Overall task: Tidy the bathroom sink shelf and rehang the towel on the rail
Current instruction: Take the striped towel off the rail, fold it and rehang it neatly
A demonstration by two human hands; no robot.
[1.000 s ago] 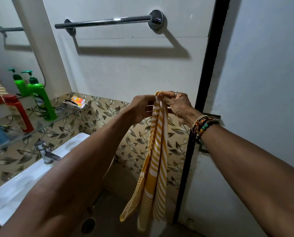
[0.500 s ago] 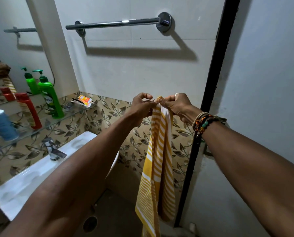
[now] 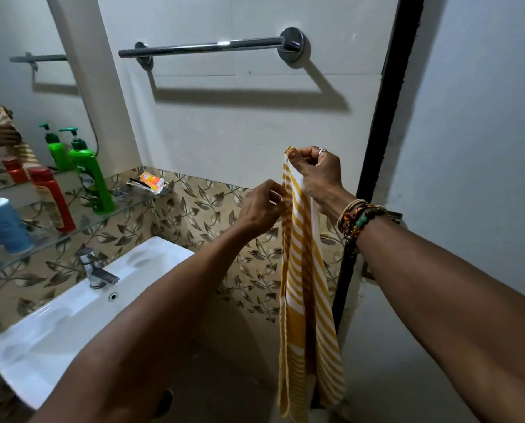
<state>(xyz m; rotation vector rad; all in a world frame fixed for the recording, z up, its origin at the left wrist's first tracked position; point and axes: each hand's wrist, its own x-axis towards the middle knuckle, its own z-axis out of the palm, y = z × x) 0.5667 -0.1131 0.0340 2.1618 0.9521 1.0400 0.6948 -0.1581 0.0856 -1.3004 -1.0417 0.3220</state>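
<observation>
Head view: your hands, pinched together at the towel's top a moment ago, have parted. Your right hand [image 3: 314, 174] has lifted the corner while your left hand [image 3: 262, 209] pinches the edge lower down. The striped towel [image 3: 304, 285] hangs below the bare towel rail [image 3: 212, 47] — you're likely opening it to drape. Count: one towel, one rail, and three bottles on the glass shelf [image 3: 126, 206] — green pump bottle [image 3: 91, 178], red bottle [image 3: 53, 203], blue bottle [image 3: 3, 221].

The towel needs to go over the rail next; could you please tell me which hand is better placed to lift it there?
Probably the right hand: it pinches the top corner of the towel and sits higher, nearer the rail. The left hand pinches the edge lower down.
</observation>
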